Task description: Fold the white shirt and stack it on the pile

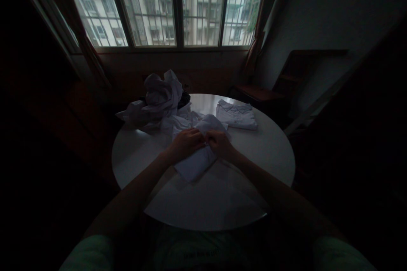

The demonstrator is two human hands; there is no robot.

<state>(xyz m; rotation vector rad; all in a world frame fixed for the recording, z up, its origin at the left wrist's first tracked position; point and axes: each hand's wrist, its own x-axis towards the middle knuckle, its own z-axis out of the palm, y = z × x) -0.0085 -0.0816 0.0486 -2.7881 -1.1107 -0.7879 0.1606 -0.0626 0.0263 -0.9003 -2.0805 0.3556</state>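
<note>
A white garment lies rumpled across the middle of the round table, its lower part hanging toward me in a flat, pointed shape. My left hand is closed on it from the left. Close beside it, my right hand pinches the same cloth, fingers bent. The fingertips of both hands nearly meet, and the small detail between them is too dark to make out. Some of the cloth bulges up behind the hands.
The round white table fills the middle. A folded white shirt lies at its back right. A heap of white clothes stands at the back left. A dark chair is beyond the table, near the barred window.
</note>
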